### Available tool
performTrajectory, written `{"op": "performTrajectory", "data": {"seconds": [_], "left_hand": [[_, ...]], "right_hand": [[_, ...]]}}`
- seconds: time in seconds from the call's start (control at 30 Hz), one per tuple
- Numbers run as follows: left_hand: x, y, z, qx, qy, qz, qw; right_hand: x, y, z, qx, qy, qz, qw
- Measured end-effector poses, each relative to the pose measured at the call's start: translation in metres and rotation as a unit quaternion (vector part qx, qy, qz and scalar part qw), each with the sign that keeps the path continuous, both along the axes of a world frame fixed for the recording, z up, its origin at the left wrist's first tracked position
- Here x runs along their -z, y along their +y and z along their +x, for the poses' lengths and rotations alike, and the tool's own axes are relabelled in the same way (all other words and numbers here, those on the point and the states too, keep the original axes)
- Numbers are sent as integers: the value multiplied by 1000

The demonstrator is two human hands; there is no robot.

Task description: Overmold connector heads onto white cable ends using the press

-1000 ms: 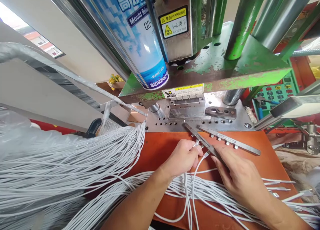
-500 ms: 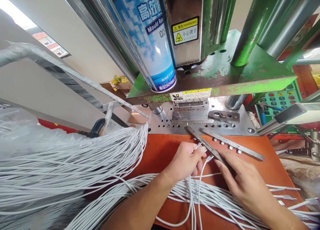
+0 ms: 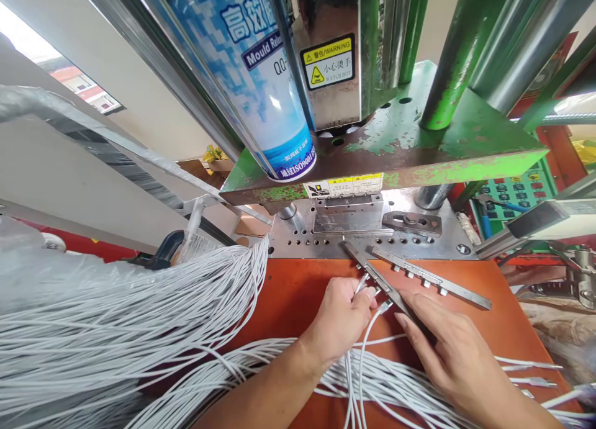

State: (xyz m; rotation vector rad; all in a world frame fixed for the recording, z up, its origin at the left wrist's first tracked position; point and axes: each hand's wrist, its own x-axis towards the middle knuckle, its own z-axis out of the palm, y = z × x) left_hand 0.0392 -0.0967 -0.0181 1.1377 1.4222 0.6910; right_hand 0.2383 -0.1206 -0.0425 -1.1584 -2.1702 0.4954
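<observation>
My right hand (image 3: 451,342) is closed around the near end of a slotted metal bar (image 3: 378,281), which slants over the orange work surface. My left hand (image 3: 338,320) pinches white cables (image 3: 350,379) at the bar's left edge, its fingers hiding part of their ends. Between the hands, one cable's plug (image 3: 385,306) meets the bar's edge. A second metal bar (image 3: 447,286), with several small silvery plugs along its edge, lies just behind my right hand. Beneath both hands runs a loose bundle of white cables (image 3: 395,379).
A green press (image 3: 484,162) stands ahead, with a steel mould block (image 3: 347,221) on its bed plate (image 3: 298,250). On its ledge stands a blue mould release can (image 3: 279,106). Many white cables (image 3: 186,298) are heaped at left. A control panel (image 3: 521,190) is at right.
The view has shifted slightly, so the press and can appear further left. My left fingers have drawn a little back from the bar's edge. My right hand keeps its hold.
</observation>
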Motion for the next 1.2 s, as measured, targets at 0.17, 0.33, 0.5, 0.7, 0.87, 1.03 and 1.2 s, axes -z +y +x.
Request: {"op": "performTrajectory", "data": {"seconds": [0.17, 0.33, 0.5, 0.7, 0.87, 1.03, 1.2], "left_hand": [[4, -2, 0, 3, 31, 32, 999], [0, -1, -4, 33, -32, -43, 998], [-6, -1, -13, 83, -85, -99, 988], [-4, -2, -11, 47, -62, -69, 995], [2, 1, -10, 51, -48, -46, 996], [6, 0, -7, 43, -9, -26, 999], [0, 3, -5, 59, -59, -59, 995]], "right_hand": [[-1, 1, 0, -4, -4, 10, 1000], [-4, 2, 0, 23, -8, 28, 999], [-2, 4, -4, 64, -22, 35, 997], [1, 3, -5, 22, -36, 17, 999], [-3, 1, -5, -8, -23, -1, 1000], [-4, 1, -6, -24, -13, -15, 1000], [-1, 1, -5, 10, -18, -26, 999]]}}
